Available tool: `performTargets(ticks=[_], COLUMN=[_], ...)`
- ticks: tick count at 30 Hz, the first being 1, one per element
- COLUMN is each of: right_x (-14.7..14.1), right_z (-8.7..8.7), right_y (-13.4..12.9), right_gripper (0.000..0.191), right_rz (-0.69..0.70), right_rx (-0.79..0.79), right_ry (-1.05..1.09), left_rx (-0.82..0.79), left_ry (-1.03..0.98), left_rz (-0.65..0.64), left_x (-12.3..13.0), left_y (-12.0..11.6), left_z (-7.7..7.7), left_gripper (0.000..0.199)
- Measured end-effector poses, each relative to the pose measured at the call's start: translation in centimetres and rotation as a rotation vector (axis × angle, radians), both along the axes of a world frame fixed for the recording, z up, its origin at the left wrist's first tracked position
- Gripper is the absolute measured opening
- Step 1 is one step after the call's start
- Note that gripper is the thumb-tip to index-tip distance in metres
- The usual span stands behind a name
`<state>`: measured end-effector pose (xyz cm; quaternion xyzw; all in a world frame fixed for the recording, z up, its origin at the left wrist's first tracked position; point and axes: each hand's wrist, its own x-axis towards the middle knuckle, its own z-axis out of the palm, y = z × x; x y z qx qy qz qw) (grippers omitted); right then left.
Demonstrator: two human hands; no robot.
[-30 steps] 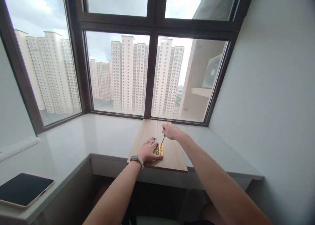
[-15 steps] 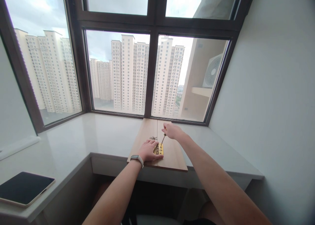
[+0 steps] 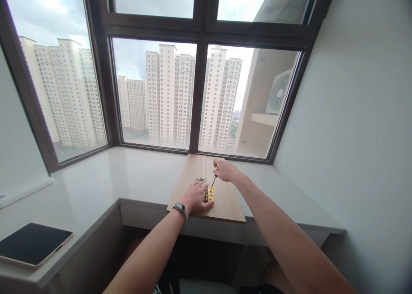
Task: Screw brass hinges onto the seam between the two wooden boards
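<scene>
A yellow metal piece with rows of holes, like a hinge (image 3: 211, 194), lies on a light wooden board (image 3: 225, 204). My left hand (image 3: 195, 198) presses on its left part, thumb at the near edge and fingers at the far side. In my right hand (image 3: 225, 170) is a screwdriver (image 3: 214, 181) with a yellow handle, tilted, its tip at the far end of the yellow piece. A small pile of screws (image 3: 201, 180) rests on the board just beyond my left fingers. A thin seam runs down the board.
The board lies on a white windowsill counter (image 3: 141, 174) and sticks out past its front edge. A dark-screened tablet (image 3: 34, 243) is at the far left. Dark-framed windows (image 3: 198, 92) stand behind, with a white wall (image 3: 354, 113) on the right.
The fingers of my right hand have shifted around the screwdriver, and more of its yellow handle shows. My left wrist has turned slightly, while its hand stays on the yellow piece.
</scene>
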<state>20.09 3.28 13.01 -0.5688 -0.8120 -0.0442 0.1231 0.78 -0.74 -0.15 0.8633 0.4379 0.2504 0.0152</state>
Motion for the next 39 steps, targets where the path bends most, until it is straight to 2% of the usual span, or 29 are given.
performTargets(ticks=[7,14,17,24,33,39], right_x=[-0.1,-0.1,0.0,-0.1,-0.1,-0.3], right_z=[-0.3,-0.5,-0.4,-0.4,-0.4,-0.2], right_y=[0.2,0.6,0.4,0.1,0.1,-0.1], right_gripper=[0.014,0.009,0.006,0.016,0.006,0.009], right_rz=[-0.062,-0.019,-0.007,-0.066,-0.017,-0.032], right_rx=[0.026,-0.027,-0.005,0.050,-0.003,0.069], right_ry=[-0.046,0.034,0.047,-0.017,0.044,-0.022], left_rx=[0.181,0.328,0.382,0.445,0.484,0.496], left_ry=[0.051,0.134,0.198,0.265,0.325,0.343], left_rz=[0.003,-0.074,-0.112,-0.151,-0.189,-0.192], left_x=[0.3,0.3,0.3,0.5,0.4,0.5], left_y=[-1.1,-1.2,-1.2,-1.3,-1.5,-1.5], left_z=[1.0,1.1,1.0,1.0,1.1,1.0], left_gripper=[0.063,0.034,0.024,0.019,0.016,0.015])
